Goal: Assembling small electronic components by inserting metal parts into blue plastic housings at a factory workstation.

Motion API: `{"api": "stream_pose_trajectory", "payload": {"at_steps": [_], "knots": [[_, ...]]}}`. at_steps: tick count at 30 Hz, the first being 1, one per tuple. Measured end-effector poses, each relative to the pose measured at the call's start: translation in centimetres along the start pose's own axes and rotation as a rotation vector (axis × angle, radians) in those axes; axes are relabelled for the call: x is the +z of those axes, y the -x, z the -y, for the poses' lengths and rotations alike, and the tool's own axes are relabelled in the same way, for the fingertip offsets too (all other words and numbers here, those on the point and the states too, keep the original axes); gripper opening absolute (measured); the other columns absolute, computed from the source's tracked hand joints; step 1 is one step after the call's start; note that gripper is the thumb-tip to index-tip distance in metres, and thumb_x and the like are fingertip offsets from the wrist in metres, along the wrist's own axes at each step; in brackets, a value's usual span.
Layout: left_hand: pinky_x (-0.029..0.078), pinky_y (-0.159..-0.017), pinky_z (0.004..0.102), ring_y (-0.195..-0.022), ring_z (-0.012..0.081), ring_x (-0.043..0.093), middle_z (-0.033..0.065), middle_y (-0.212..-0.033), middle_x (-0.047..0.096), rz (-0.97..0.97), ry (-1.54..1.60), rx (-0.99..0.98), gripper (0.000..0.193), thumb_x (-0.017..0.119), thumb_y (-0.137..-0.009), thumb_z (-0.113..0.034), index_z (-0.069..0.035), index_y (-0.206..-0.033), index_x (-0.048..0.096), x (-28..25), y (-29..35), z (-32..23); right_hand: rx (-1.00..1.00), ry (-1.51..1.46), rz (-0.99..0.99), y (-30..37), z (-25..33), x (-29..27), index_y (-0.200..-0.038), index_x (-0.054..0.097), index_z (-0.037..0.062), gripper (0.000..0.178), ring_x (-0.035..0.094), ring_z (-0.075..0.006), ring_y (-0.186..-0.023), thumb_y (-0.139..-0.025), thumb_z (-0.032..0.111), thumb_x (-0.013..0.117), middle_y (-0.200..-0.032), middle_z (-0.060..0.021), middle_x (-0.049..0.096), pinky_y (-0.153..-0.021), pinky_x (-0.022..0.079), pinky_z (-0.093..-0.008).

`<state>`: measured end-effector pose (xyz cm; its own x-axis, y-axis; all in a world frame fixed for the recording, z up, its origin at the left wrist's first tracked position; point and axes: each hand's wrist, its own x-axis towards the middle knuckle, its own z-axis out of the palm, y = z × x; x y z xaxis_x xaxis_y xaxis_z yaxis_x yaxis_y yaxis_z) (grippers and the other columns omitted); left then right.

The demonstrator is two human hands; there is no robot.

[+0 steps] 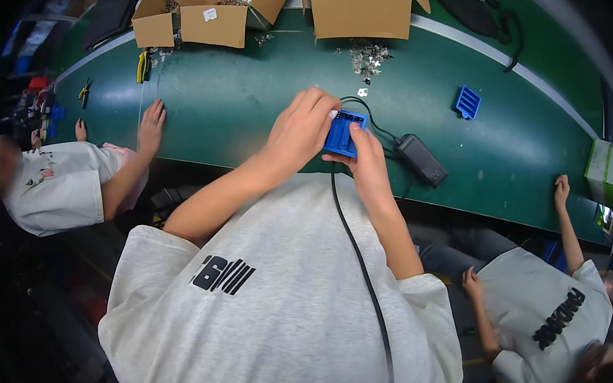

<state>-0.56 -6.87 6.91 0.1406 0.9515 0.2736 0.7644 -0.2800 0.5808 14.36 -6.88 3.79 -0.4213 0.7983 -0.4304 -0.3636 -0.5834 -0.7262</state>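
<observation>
Blue slotted plastic holder (342, 137) held between both hands over the green workbench (216, 94).
The step in hand appears to be fitting or adjusting a small pale piece (334, 114) at the holder's upper left corner; the next move seems to call for a steady right grip and precise left fingertips. The left hand (301, 128) bends over that corner, fingers curled nearly together, seemingly pinching the piece, though its contact is partly hidden. The right hand (369, 159) is partly closed around the holder's right edge, thumb on top. Both forearms angle inward toward the holder. Right of it lies a black box (422, 160); beyond it, loose metal pieces (369, 61) and cardboard boxes (359, 25).
</observation>
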Motion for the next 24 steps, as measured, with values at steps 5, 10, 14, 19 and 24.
{"api": "stream_pose_trajectory", "payload": {"at_steps": [5, 10, 14, 19, 24], "knots": [[0.047, -0.073, 0.0392, -0.088, 0.0304, 0.055, 0.0107, -0.095, 0.053, 0.038, -0.101, 0.036, 0.015, 0.055, -0.083, 0.001, -0.004, -0.097, 0.057, 0.8, 0.4, 0.4, -0.016, 0.090, -0.058, -0.1, -0.7, -0.1, -0.114, 0.053, 0.0014, 0.038, 0.062, -0.0138, -0.084, -0.097, 0.034, 0.044, -0.097, -0.0065, 0.060, -0.066, 0.057, -0.0287], [0.048, -0.073, 0.0368, -0.091, 0.0307, 0.055, 0.0108, -0.098, 0.053, 0.105, -0.169, 0.060, 0.016, 0.055, -0.082, 0.000, -0.003, -0.098, 0.056, 1.6, 0.3, 0.8, -0.003, 0.110, -0.110, -0.2, -1.1, -0.4, -0.112, 0.052, -0.0001, 0.041, 0.061, -0.0136, -0.086, -0.097, 0.037, 0.043, -0.099, -0.0080, 0.061, -0.070, 0.056, -0.0315], [0.049, -0.074, 0.0323, -0.091, 0.0230, 0.058, 0.0088, -0.102, 0.056, 0.108, 0.208, -0.136, 0.013, 0.057, -0.086, -0.006, -0.002, -0.098, 0.054, 1.8, -0.1, 1.4, -0.069, 0.090, -0.219, -1.0, -1.0, -0.1, -0.106, 0.057, 0.0021, 0.039, 0.061, -0.0120, -0.075, -0.094, 0.039, 0.051, -0.090, -0.0054, 0.060, -0.059, 0.055, -0.0270], [0.048, -0.067, 0.0258, -0.077, 0.0094, 0.055, 0.0039, -0.088, 0.057, 0.082, 0.711, -0.506, 0.022, 0.061, -0.089, -0.018, -0.002, -0.100, 0.051, 4.7, 1.3, 3.7, -0.255, 0.456, -0.356, -2.7, -2.3, -0.9, -0.092, 0.065, -0.0037, 0.036, 0.054, -0.0075, -0.074, -0.092, 0.031, 0.059, -0.077, -0.0043, 0.062, -0.064, 0.046, -0.0255], [0.047, -0.075, 0.0272, -0.083, 0.0108, 0.054, 0.0041, -0.089, 0.057, 0.160, 0.787, -0.504, 0.034, 0.063, -0.088, -0.019, -0.005, -0.117, 0.050, 4.5, 4.3, 6.9, -0.201, 0.655, -0.215, -3.3, -4.7, -0.9, -0.093, 0.063, -0.0055, 0.036, 0.050, -0.0079, -0.072, -0.093, 0.030, 0.056, -0.079, -0.0023, 0.060, -0.065, 0.044, -0.0249]]}}
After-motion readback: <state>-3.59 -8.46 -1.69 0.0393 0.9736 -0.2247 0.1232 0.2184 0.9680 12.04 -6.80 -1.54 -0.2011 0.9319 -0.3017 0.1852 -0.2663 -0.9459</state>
